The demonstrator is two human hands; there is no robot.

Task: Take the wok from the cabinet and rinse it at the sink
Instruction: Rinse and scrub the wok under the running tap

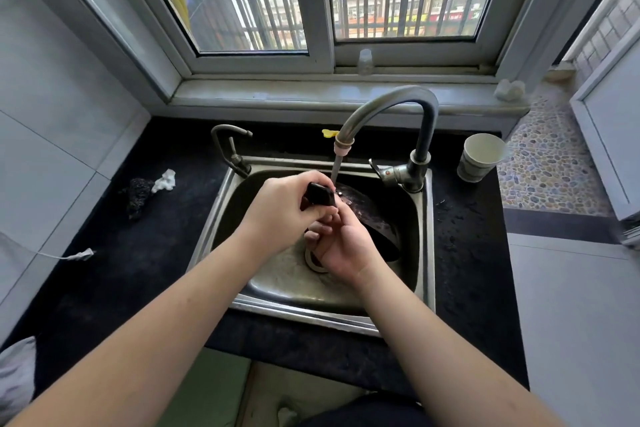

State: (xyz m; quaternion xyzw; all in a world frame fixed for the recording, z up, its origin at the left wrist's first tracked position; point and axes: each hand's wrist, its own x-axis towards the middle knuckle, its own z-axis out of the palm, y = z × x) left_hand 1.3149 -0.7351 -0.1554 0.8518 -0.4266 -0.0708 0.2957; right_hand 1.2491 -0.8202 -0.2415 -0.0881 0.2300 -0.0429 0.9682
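A black wok [372, 218] stands tilted on its side in the steel sink [427, 253], wet and glistening. Water streams from the curved tap [391, 104] onto its upper rim. My left hand [277, 208] grips the wok's black handle above the basin. My right hand [341, 243] is just below, palm up with fingers curled against the wok's near edge over the drain; whether it grips the rim is unclear.
A small second tap [230, 146] stands at the sink's back left. A paper cup [479, 156] sits on the black counter [121, 270] to the right. A dark scrubber [138, 194] and white scrap lie at the left, with a cable end [81, 255].
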